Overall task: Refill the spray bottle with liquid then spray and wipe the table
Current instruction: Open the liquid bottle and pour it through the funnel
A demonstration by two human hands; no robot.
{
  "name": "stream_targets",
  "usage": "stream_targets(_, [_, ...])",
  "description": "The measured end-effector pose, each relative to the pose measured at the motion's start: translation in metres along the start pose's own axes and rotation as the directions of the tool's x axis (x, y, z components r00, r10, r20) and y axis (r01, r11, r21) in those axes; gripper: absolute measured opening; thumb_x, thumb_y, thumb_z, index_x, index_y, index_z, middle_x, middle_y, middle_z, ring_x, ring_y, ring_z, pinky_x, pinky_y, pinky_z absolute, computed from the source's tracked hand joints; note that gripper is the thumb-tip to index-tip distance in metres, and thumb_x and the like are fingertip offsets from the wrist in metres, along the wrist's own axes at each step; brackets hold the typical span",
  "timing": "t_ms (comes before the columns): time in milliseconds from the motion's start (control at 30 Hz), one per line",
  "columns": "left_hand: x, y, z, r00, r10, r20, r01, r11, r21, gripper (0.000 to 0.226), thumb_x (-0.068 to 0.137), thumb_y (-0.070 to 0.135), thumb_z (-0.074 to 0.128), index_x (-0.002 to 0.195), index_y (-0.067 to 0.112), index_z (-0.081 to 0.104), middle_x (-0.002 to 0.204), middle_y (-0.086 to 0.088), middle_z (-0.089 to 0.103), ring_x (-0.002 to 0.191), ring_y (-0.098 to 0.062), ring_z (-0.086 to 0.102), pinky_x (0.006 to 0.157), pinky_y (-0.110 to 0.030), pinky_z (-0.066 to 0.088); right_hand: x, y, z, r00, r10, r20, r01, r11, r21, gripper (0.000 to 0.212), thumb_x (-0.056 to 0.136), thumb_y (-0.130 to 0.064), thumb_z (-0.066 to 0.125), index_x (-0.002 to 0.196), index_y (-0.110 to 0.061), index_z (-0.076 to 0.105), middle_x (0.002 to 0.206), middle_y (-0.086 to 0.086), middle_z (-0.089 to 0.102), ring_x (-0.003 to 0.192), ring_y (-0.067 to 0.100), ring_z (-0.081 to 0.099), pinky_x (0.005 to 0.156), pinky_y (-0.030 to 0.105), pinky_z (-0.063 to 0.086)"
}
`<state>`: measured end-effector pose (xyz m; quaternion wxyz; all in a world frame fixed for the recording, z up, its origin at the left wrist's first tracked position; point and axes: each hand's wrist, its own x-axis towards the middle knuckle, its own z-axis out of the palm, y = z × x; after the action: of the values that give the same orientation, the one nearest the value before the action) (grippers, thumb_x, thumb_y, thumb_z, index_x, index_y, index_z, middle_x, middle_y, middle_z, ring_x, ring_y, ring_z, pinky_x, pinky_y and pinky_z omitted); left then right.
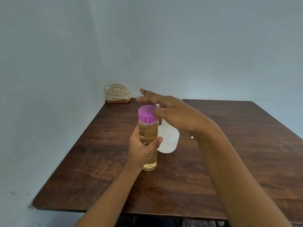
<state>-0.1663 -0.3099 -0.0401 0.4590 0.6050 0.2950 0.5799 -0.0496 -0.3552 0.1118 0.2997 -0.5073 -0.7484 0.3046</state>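
Note:
My left hand (141, 148) grips a clear bottle (148, 136) of yellowish liquid, upright with its base near the wooden table (229, 153). The bottle carries a purple cap (146, 114). My right hand (170, 110) hovers at the cap's right side, fingers spread and blurred, thumb tip touching the cap's edge. Behind both stands a white translucent spray bottle (168, 141); my right hand hides most of its top.
A gold wire napkin holder (118, 95) with white napkins sits in the far left corner against the pale blue walls. The table's left edge runs close to the wall. Its front edge lies near my body.

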Motion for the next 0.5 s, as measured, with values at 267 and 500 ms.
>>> stream_targets(267, [0.000,0.001,0.000,1.000,0.028,-0.011,-0.028,0.998,-0.047,0.066,0.064,0.028,0.078,0.119,0.000,0.054,0.099,-0.005,0.072,0.097,-0.020,0.070,0.078,-0.025,0.054,0.004,-0.003,0.028,0.921,-0.099,-0.377,-0.191,0.729,-0.657,0.057,0.081,-0.066,0.050,0.116,-0.021,0.056,0.110,-0.002,0.059,0.101,0.014,0.050,0.083,0.030,0.047])
stream_targets(500, [-0.001,0.001,0.000,1.000,0.004,0.000,-0.004,1.000,-0.029,0.060,0.064,0.027,0.078,0.115,0.004,0.056,0.093,0.005,0.073,0.092,-0.012,0.069,0.075,-0.018,0.053,-0.001,-0.004,0.007,0.998,0.036,-0.045,-0.040,0.995,-0.087,0.054,0.090,-0.019,0.055,0.141,-0.033,0.040,0.154,-0.014,0.027,0.138,0.008,0.028,0.100,0.022,0.032])
